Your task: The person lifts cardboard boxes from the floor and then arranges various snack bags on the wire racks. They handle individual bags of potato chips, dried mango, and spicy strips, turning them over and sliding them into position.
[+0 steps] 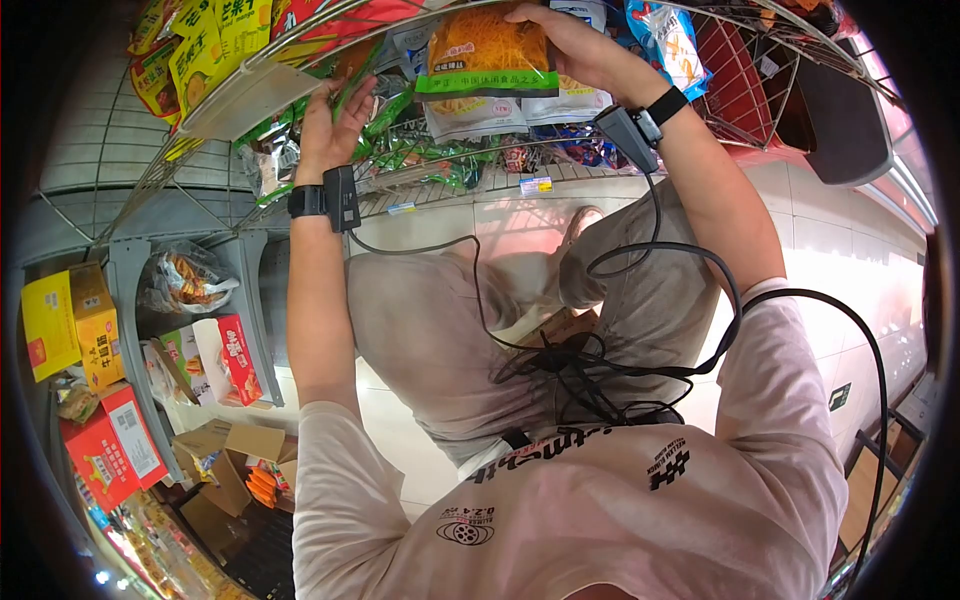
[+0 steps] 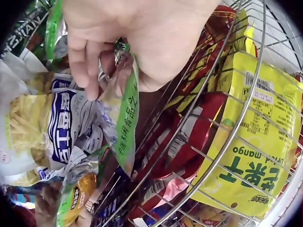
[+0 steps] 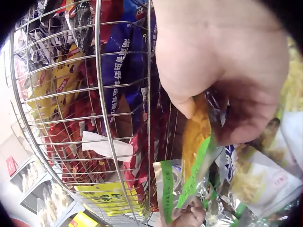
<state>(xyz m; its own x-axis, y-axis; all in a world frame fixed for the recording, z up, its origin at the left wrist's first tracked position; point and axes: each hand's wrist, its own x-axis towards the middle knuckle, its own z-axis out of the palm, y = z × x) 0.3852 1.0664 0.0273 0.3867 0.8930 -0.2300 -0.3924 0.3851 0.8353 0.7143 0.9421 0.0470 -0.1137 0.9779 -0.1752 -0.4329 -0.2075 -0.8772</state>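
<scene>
In the head view my right hand grips a clear snack bag of orange shreds with a green band along its lower edge. Thumb and fingers pinch that orange snack bag at its upper part in the right wrist view. My left hand is to the left. Its curled fingers hold the top of a shiny bag with a green printed strip. White bags of pale yellow chips lie beside and below the held bags in the wire basket.
Wire basket walls separate red and blue packets from these bags. Yellow dried mango bags fill the neighbouring basket. Grey shelving with boxes stands at the left. A black cable loops from the wrist cameras across the lap.
</scene>
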